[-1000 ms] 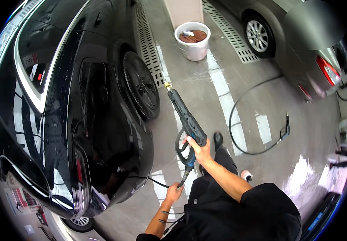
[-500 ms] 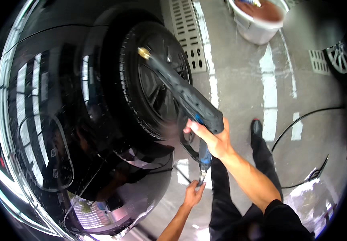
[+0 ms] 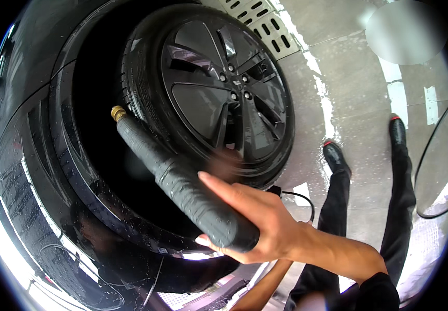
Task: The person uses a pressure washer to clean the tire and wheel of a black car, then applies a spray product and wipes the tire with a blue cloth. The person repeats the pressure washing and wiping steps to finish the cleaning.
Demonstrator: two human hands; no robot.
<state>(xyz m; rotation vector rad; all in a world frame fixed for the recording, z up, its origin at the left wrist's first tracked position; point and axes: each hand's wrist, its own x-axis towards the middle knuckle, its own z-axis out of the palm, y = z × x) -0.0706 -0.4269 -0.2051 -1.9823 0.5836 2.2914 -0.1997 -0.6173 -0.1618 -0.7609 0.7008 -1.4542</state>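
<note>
My right hand (image 3: 265, 220) is closed round the thick rear part of a black pressure washer gun (image 3: 175, 181). Its body slants up and leftward, ending in a brass nozzle (image 3: 117, 113) beside the tyre (image 3: 143, 90) at the dark wheel arch. The handle and trigger are hidden beneath my hand. Of my left arm only the forearm (image 3: 263, 291) shows, passing under the right one; the left hand itself is covered. Close to the gun is a dark multi-spoke wheel (image 3: 198, 106) of a black car (image 3: 27, 124), its panels beaded with water.
A black hose (image 3: 309, 199) curves out near my right wrist, and another black hose (image 3: 425, 160) loops at the far right. A slotted drain cover (image 3: 271, 33) lies beyond the wheel. My feet in black shoes (image 3: 335, 155) stand on wet grey floor (image 3: 361, 78) with white stripes.
My view has come closer to the wheel. The gun has swung left and lower, its nozzle now by the wheel arch. My left hand, seen earlier at the hose fitting, is now hidden.
</note>
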